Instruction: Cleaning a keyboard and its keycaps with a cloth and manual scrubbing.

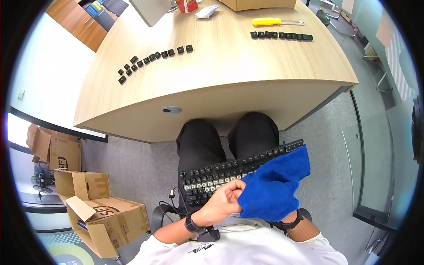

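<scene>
Left hand (225,198) pinches the blue cloth (274,187); right hand is hidden beneath it. Wipe the lap-held keyboard (221,172) gently, row by row.

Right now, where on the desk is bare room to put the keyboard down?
The desk front is bare between the curved keycap row at left and the straight keycap row at right. The far edge is crowded: cardboard box, yellow screwdriver, small packet.
</scene>
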Tool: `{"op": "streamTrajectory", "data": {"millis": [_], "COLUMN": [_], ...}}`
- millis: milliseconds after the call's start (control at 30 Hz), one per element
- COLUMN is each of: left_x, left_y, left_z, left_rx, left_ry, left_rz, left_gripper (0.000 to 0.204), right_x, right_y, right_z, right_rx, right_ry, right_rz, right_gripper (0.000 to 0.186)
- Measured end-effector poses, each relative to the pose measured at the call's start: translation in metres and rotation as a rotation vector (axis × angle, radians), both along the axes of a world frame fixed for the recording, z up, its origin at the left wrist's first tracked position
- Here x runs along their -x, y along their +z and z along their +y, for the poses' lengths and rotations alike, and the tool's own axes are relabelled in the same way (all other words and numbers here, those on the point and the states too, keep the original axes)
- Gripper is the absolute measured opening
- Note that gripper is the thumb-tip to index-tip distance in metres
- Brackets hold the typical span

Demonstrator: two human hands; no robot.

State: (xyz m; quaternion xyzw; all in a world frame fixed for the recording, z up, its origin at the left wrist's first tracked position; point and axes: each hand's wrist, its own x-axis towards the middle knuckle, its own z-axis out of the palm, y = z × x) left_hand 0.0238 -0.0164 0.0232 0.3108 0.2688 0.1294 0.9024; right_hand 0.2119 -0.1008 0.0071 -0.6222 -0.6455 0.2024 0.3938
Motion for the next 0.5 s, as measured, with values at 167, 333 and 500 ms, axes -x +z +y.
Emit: {"op": "streamTrajectory", "data": {"millis": [167, 333, 500], "left_x": [0.007, 0.008, 0.009], "left_y": [0.006, -0.001, 0.007], "left_z": [0.005, 0.002, 0.003], "left_rx": [0.222, 0.235, 0.286], "left_ry": [0.088, 0.075, 0.105], "left_rz": [-0.199, -0.115, -0.183], "left_gripper": [0.042, 0.048, 0.042], "right_x": [-0.008, -0.004, 0.001], "right_y": [0.026, 0.036, 0.038], "right_z": [0.017, 0.015, 0.014], "right_rx": [0.338, 0.358, 0.370], "right_ry": [0.222, 0.161, 0.088], "right_rz": [-0.019, 0.076, 0.173], "right_gripper": [0.033, 0.032, 0.031]}}
